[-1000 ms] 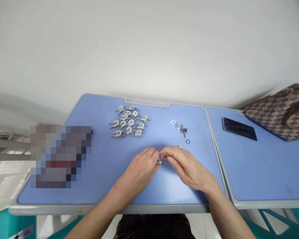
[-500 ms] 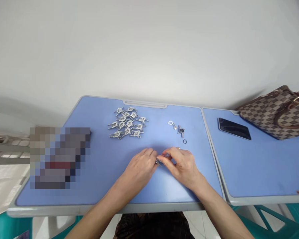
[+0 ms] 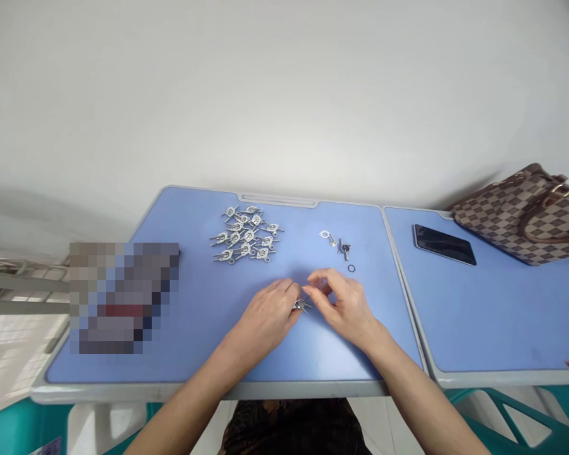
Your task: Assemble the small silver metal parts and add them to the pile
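Note:
My left hand (image 3: 275,308) pinches a small silver metal piece (image 3: 301,305), whose thin prongs stick out to the right of the fingertips. Close beside it, my right hand (image 3: 344,305) is curled, thumb and index fingertips near the piece; something small and clear seems to lie under its fingers, too hidden to name. Several similar silver metal pieces (image 3: 246,236) lie grouped on the blue table, beyond my left hand. Past my right hand are a flat silver part (image 3: 325,234), a dark-centred metal part (image 3: 346,248) and a small ring (image 3: 351,268).
The blue table (image 3: 189,303) meets a second one (image 3: 493,316) on the right, which bears a black phone (image 3: 444,244) and a brown checkered bag (image 3: 516,215). A pixelated object (image 3: 133,297) is at the left. A white wall stands behind.
My right fingertips have drawn back a little from the metal piece in my left hand, so more of it shows. The view has shifted slightly.

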The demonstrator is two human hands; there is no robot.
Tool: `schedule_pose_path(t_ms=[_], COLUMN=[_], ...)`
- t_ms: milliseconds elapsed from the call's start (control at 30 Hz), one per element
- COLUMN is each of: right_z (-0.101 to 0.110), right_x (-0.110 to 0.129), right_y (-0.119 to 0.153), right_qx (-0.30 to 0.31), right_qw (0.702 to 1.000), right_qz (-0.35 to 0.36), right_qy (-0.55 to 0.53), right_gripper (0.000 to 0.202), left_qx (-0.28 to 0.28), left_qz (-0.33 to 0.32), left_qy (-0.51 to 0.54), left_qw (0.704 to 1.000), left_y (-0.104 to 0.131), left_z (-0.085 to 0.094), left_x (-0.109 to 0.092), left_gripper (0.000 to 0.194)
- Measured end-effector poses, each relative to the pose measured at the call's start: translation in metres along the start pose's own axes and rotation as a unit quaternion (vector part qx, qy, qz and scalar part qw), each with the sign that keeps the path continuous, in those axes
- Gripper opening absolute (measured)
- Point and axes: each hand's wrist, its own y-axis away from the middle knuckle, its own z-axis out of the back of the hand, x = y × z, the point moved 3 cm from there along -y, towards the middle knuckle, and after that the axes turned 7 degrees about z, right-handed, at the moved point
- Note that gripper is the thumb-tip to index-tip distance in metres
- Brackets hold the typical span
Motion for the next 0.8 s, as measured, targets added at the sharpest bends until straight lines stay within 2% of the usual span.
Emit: schedule_pose_path(t_ms=[100,233,367,467,600,667,800], right_z=[0.004,0.015,0.021,0.018,0.016,0.017,0.019], right_x=[0.0,0.005,0.008,0.007,0.004,0.004,0.008], right_y=[0.0,-0.003,-0.005,-0.004,-0.002,-0.002,-0.003], right_qx=[0.012,0.067,0.124,0.088,0.018,0.022,0.066], right_qw=[0.999,0.996,0.989,0.993,0.993,0.993,0.993], right_qz=[-0.012,-0.012,0.001,0.058,0.105,0.104,0.099], right_qy=[-0.041,-0.063,-0.078,-0.044,0.046,0.045,-0.024], right_gripper=[0.019,0.019,0.036,0.033,0.01,0.011,0.028], left_qx=[0.003,0.01,0.017,0.012,0.008,0.01,0.011], left_qz=[0.003,0.003,0.007,0.006,0.012,0.012,0.008], left_qy=[-0.004,-0.011,-0.006,0.008,-0.004,-0.009,0.002], left_qw=[1.0,1.0,1.0,1.0,1.0,1.0,1.0], left_y=[0.0,-0.001,-0.001,-0.001,-0.001,-0.001,-0.001], left_z=[0.0,0.0,0.0,0.0,-0.001,-0.001,-0.001], left_x=[0.0,0.0,0.0,0.0,0.0,0.0,0.0], left_gripper=[0.009,0.008,0.007,0.009,0.009,0.01,0.007])
